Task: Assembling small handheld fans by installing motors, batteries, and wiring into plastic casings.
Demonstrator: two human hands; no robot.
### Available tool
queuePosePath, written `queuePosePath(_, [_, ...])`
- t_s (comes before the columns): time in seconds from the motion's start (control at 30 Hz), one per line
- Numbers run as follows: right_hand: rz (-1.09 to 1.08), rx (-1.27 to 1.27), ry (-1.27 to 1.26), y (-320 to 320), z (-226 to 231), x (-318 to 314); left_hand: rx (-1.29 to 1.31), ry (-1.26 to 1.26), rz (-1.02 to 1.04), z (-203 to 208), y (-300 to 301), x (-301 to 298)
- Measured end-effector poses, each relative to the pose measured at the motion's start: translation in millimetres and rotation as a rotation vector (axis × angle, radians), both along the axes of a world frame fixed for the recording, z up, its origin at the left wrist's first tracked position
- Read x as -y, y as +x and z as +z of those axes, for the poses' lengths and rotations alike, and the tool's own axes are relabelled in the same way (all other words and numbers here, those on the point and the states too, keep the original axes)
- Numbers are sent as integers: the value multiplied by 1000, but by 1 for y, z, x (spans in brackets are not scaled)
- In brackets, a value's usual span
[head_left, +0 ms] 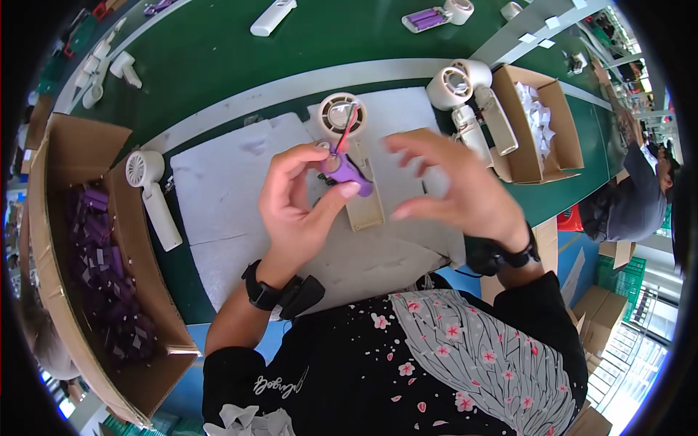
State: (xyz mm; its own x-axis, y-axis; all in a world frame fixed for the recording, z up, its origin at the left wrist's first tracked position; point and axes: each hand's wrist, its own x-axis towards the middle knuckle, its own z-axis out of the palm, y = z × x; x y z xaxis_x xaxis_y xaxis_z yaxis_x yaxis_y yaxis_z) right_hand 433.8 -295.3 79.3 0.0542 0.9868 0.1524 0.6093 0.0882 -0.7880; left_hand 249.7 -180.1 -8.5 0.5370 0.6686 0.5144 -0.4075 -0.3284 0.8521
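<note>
My left hand (297, 207) pinches a purple battery pack (346, 174) between thumb and fingers, tilted above the work pad. Red and dark wires (347, 129) rise from its upper end. Under it lies a white handheld fan (366, 212) with its handle casing opened, its round head (340, 115) pointing away from me. My hand and the pack cover part of that handle. To the right, my right hand (465, 182) hovers with fingers spread and nothing in them; its fingertips are slightly blurred. Both hands are above a pale padded sheet (233, 196).
At left stands a cardboard box (156, 269) of purple battery packs, beside a white fan (161, 214). Several fans (449, 89) lie at right near a box (566, 138) of white pieces. Beyond, a green surface (211, 43) carries more fan parts. A person (629, 192) sits far right.
</note>
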Motion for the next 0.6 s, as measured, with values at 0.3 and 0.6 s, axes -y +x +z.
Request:
queuePosePath(0.3, [-75, -99, -193, -2, -28, -26, -537, 157, -13, 37, -11, -33])
queuePosePath(0.6, [-37, 50, 195, -12, -58, -32, -644, 74, -229, 17, -9, -33])
